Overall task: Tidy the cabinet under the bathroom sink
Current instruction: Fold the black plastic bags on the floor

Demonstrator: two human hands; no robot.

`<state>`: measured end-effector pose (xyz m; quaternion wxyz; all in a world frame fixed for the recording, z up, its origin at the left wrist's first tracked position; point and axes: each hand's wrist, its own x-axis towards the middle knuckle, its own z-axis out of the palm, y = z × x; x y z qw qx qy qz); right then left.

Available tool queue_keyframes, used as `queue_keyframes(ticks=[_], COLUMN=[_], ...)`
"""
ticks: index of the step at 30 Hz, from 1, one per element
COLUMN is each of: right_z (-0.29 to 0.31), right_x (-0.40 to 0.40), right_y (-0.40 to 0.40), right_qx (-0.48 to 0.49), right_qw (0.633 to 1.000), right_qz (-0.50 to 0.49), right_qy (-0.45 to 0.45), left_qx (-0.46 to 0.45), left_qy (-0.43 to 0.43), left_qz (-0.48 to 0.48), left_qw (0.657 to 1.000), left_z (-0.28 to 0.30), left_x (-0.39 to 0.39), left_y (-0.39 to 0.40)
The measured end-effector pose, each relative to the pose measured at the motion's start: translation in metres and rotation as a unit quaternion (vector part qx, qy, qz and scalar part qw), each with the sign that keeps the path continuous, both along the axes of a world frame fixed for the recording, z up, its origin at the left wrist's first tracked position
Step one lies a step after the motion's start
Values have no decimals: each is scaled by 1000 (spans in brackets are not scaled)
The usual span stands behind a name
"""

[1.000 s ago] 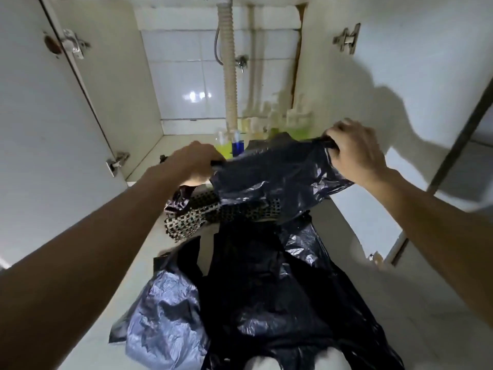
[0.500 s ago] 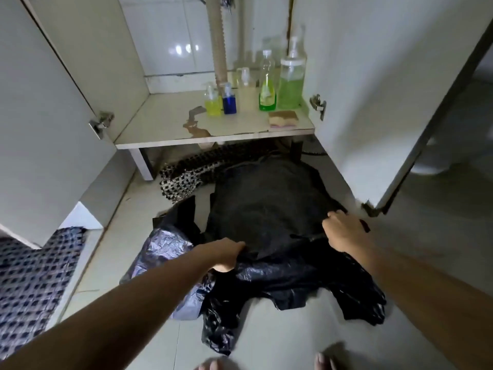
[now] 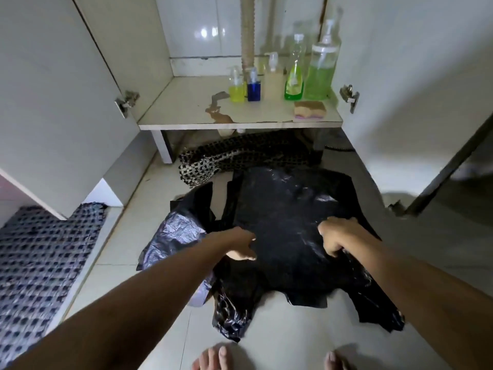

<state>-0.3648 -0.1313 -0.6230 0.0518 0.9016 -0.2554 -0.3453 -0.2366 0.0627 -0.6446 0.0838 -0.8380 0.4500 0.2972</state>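
Note:
A black plastic bag [image 3: 282,209] lies spread flat on the tiled floor in front of the open cabinet [image 3: 240,122]. My left hand [image 3: 237,244] rests on its near left part with fingers stretched out to the right. At the near right edge, my right hand [image 3: 337,236] grips the bag with curled fingers. More crumpled bags [image 3: 176,233] lie underneath, sticking out at the left and front. On the cabinet shelf stand a yellow bottle [image 3: 236,89], a blue bottle [image 3: 253,88], a cream pump bottle [image 3: 273,78], two green bottles [image 3: 320,70] and a sponge [image 3: 309,109].
Both cabinet doors stand open, left [image 3: 53,102] and right [image 3: 413,76]. A corrugated drain pipe [image 3: 247,30] comes down at the shelf's back. A checked mat [image 3: 240,158] lies bunched under the cabinet, another mat [image 3: 40,263] at far left. My bare toes [image 3: 213,359] show at the bottom.
Both hands brought the black bag down from in front of the cabinet and laid it flat on the floor. My left hand has loosened from a fist to stretched fingers.

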Motion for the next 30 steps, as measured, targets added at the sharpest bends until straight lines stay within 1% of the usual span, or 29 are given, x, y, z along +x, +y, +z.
queue_keyframes(ticks=[2, 4, 6, 7, 9, 12, 14, 17, 19, 21, 24, 26, 28, 30], right_z=[18, 28, 30, 29, 18, -17, -41, -63, -72, -73, -52, -20, 26, 80], right_x=[32, 59, 81, 90, 101, 107, 103, 95, 96, 101, 113, 125, 139, 149], right_y=[21, 45, 72, 87, 116, 152, 171, 192, 199, 200, 197, 190, 177, 160], right_qx=[70, 121, 173, 201, 247, 288, 309, 332, 333, 322, 337, 349, 353, 349], right_qw=[993, 974, 954, 946, 937, 927, 920, 909, 905, 903, 886, 874, 857, 837], right_qz=[6, 14, 10, 4, -5, -32, -62, -89, -89, -85, -73, -62, -61, -55], right_qy=[-99, -190, -244, -253, -249, -237, -233, -235, -248, -272, -311, -331, -370, -418], left_qx=[-32, -68, -90, -94, -91, -29, -8, -20, -33, -39, -46, -76, -136, -225], left_qy=[-43, -83, -113, -129, -134, -88, -64, -26, 5, 12, -1, 11, 27, 43], left_qz=[5, 19, 34, 42, 83, 146, 185, 229, 241, 239, 256, 284, 319, 370], left_qw=[999, 994, 989, 986, 983, 985, 981, 973, 970, 970, 965, 956, 937, 900], left_z=[40, 79, 107, 111, 104, 65, 38, 15, 9, 7, 20, 47, 88, 134], left_x=[32, 59, 76, 85, 94, 108, 117, 120, 117, 117, 124, 134, 144, 150], left_y=[2, 11, 26, 37, 60, 97, 116, 131, 133, 134, 138, 141, 144, 142])
